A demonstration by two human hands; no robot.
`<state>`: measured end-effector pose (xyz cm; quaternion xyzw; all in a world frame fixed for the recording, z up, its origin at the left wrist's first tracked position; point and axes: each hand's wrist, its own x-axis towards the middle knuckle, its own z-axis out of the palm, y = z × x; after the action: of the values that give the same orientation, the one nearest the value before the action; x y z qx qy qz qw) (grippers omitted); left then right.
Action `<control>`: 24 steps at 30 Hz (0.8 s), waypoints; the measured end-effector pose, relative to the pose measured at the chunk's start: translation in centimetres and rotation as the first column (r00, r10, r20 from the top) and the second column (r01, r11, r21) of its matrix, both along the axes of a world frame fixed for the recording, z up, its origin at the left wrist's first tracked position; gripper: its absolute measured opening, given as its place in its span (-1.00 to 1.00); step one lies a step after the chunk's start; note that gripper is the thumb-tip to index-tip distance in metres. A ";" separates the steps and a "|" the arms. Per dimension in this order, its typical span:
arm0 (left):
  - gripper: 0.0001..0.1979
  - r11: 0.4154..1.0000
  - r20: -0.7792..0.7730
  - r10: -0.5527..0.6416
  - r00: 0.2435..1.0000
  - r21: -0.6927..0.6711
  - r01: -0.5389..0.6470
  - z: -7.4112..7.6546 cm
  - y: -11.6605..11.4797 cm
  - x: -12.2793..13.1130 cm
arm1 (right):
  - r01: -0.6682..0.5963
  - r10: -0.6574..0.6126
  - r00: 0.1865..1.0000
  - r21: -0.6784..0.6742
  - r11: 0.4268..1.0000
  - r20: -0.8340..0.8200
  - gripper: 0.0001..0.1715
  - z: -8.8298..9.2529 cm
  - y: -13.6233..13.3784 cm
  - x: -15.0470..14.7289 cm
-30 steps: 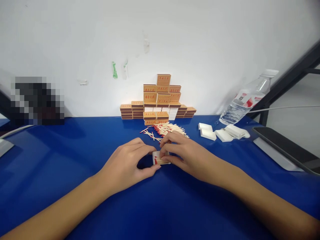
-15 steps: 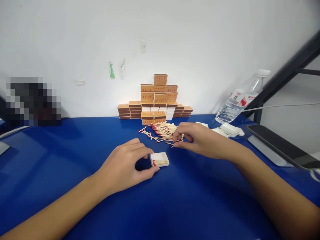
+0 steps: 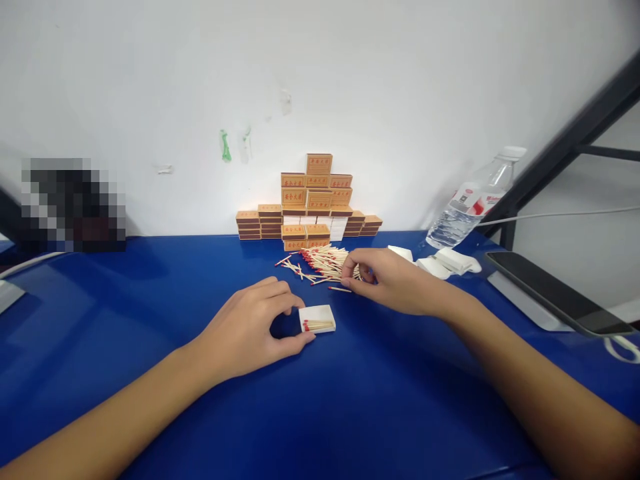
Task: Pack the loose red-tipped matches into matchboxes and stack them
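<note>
My left hand (image 3: 255, 327) grips the left end of a small white matchbox tray (image 3: 324, 312) between thumb and fingers, on the blue table. Several red-tipped matches (image 3: 319, 325) lie side by side in the tray, along its near side. My right hand (image 3: 377, 277) is at the right edge of a loose heap of matches (image 3: 323, 260), thumb and forefinger pinched together. Whatever is between those fingertips is too small and hidden to make out. One single match (image 3: 340, 289) lies on the table just below the right thumb.
Behind the heap, orange matchboxes (image 3: 319, 165) are stacked against the wall. White empty-looking trays (image 3: 453, 260) lie to the right, near a leaning water bottle (image 3: 467, 203). A phone (image 3: 555, 290) rests on a stand at the right. A pixelated dark object (image 3: 75, 207) stands far left.
My right hand's thumb has lifted slightly from the single match to the heap's edge, fingers still pinched. My left hand keeps its hold on the tray. The view has shifted a little.
</note>
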<state>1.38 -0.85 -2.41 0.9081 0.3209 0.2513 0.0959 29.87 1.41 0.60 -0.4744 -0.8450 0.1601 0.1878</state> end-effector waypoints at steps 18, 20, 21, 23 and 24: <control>-0.81 0.993 0.105 0.082 0.991 0.077 -0.091 -0.2 0.3 0.0 | -0.087 -0.057 0.850 -0.247 0.965 -0.524 -0.80 -1.2 -1.9 -4.3; -0.80 0.991 0.113 0.087 0.990 0.095 -0.098 -0.2 0.3 0.1 | -0.042 -0.056 0.882 -0.196 0.980 -0.468 -0.82 -1.5 -1.8 -4.2; -0.79 0.990 0.117 0.088 0.989 0.103 -0.100 -0.2 0.3 0.1 | -0.026 -0.049 0.897 -0.162 0.986 -0.440 -0.83 -1.6 -1.7 -4.1; -0.78 0.988 0.119 0.089 0.989 0.114 -0.102 -0.1 0.3 0.1 | -0.010 -0.027 0.923 -0.096 0.995 -0.384 -0.87 -1.6 -1.7 -3.9; -0.79 0.988 0.116 0.090 0.989 0.116 -0.103 -0.1 0.3 0.1 | -0.009 -0.018 0.934 -0.072 0.997 -0.358 -0.89 -1.5 -1.6 -3.8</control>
<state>1.47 -0.51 -2.56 0.8804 0.3429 0.3245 0.0456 26.09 -0.21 -0.88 -0.4457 -0.7893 0.2737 0.3218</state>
